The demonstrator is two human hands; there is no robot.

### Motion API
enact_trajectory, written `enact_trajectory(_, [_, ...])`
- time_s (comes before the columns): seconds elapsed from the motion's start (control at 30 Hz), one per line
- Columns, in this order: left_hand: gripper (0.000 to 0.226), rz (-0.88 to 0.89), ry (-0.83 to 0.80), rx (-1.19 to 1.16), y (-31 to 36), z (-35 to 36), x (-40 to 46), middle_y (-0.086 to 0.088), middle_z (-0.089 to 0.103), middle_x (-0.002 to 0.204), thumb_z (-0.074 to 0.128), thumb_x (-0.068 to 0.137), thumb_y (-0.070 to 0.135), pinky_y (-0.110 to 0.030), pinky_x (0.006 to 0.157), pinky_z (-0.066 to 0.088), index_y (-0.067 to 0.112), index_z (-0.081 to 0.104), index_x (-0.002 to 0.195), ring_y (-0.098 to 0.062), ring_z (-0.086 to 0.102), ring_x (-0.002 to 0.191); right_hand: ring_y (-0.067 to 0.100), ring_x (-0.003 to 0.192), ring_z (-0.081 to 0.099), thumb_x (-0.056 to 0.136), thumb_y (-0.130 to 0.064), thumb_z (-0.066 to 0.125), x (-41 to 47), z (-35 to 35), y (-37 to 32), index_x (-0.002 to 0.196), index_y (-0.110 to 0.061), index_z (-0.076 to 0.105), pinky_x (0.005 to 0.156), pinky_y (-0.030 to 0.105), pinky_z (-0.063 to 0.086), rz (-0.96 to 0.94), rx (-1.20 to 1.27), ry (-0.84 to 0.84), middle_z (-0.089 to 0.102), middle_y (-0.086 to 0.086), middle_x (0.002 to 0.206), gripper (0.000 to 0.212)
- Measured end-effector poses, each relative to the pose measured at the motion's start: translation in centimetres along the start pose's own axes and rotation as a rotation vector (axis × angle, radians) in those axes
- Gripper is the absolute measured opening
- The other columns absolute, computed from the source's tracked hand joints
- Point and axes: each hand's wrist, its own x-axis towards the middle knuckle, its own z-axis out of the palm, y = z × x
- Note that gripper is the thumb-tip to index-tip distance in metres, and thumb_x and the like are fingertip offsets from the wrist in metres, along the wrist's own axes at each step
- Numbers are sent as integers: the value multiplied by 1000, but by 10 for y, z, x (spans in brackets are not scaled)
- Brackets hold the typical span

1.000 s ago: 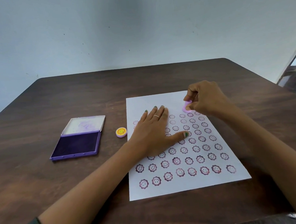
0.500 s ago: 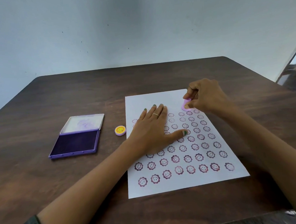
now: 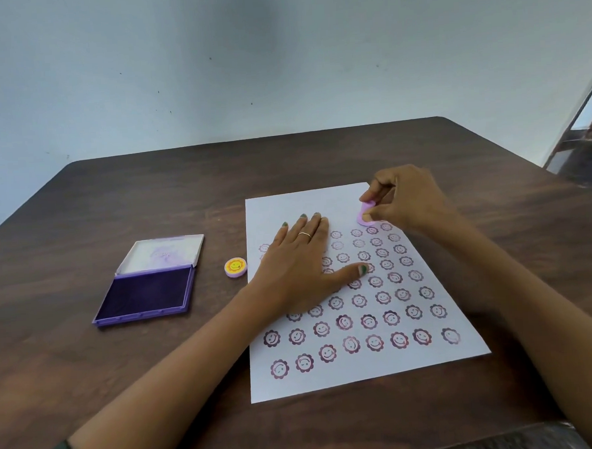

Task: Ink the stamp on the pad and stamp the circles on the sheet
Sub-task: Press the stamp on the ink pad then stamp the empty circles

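Observation:
A white sheet (image 3: pixel 330 380) lies on the dark wooden table (image 3: pixel 124 370), covered with several rows of purple smiley-flower prints. My left hand (image 3: pixel 295 269) rests flat on the sheet's left half, fingers spread, a ring on one finger. My right hand (image 3: pixel 406 198) pinches a small pink stamp (image 3: pixel 365 213) near the sheet's far right corner, just above the top row of prints; the stamp looks tilted and close to the paper. The purple ink pad (image 3: pixel 144 295) lies open at the left, its lid folded back.
A small round pink cap with a yellow smiley face (image 3: pixel 235 267) sits on the table between the ink pad and the sheet. A pale wall rises behind the table. A dark piece of furniture (image 3: pixel 579 161) stands past the right table edge.
My right hand has held the stamp at the same spot near the top row, tilting it slightly. The left hand has stayed flat on the sheet. The view has shifted a little.

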Motion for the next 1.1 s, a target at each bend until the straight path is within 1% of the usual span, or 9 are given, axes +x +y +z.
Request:
enact_trajectory(0.17, [107,9,-12,1,0,-1,-1,1,-5,160,13,65,82,-31,113,-10,18,-4,149,-14,-8,146,23,72,67,66,0,78,-1,-10,18,87,0,66,72,31,59,174,501,159,69,20,86,23])
enact_trajectory(0.3, [106,6,-13,-1,0,-1,-1,2,-6,160,14,66,81,-31,113,-10,19,-4,149,-14,-8,146,20,72,73,70,5,72,2,-19,25,83,0,62,72,29,60,282,922,301,68,22,89,18])
enact_trajectory(0.47, [97,34,20,-36,1,-5,-3,1,2,161,14,72,77,-34,116,-7,20,3,150,-14,-1,147,27,85,71,71,6,70,4,-13,25,87,2,63,77,32,59,365,968,269,67,24,96,18])
enact_trajectory(0.57, [94,36,78,-58,-3,-24,-6,3,16,159,17,71,77,-38,117,-1,24,19,148,-15,12,146,31,91,69,71,6,70,4,-11,25,87,2,63,76,31,59,364,970,268,67,25,99,17])
enact_trajectory(0.63, [85,-12,108,-75,-15,-41,-9,10,32,153,27,71,79,-41,115,16,31,36,141,-15,27,140,31,92,69,71,5,70,4,-11,25,88,2,63,77,32,59,368,970,268,66,25,100,18])
enact_trajectory(0.73, [58,-82,89,-117,-41,-68,-15,19,55,124,53,70,73,-35,91,44,40,57,117,-7,54,111,31,92,68,71,5,70,3,-11,24,92,4,62,76,31,59,376,964,265,66,25,101,22])
enact_trajectory(0.8, [44,-103,32,-170,-56,-82,-19,19,63,103,68,68,61,-26,74,45,38,62,105,-3,60,89,31,92,68,72,5,69,3,-11,23,95,5,62,75,30,59,382,963,262,66,24,101,24])
enact_trajectory(0.9, [37,-134,-59,-212,-72,-93,-24,14,67,91,80,64,44,-19,67,43,33,66,97,2,62,73,28,90,69,71,4,69,2,-11,22,94,3,62,73,28,59,384,974,258,67,22,100,24])
enact_trajectory(1.1, [37,-207,-208,-225,-80,-92,-29,11,72,87,85,62,28,-26,77,50,26,68,96,-6,66,78,17,76,72,72,4,68,1,-10,23,89,-1,64,67,24,59,381,992,258,69,16,93,19])
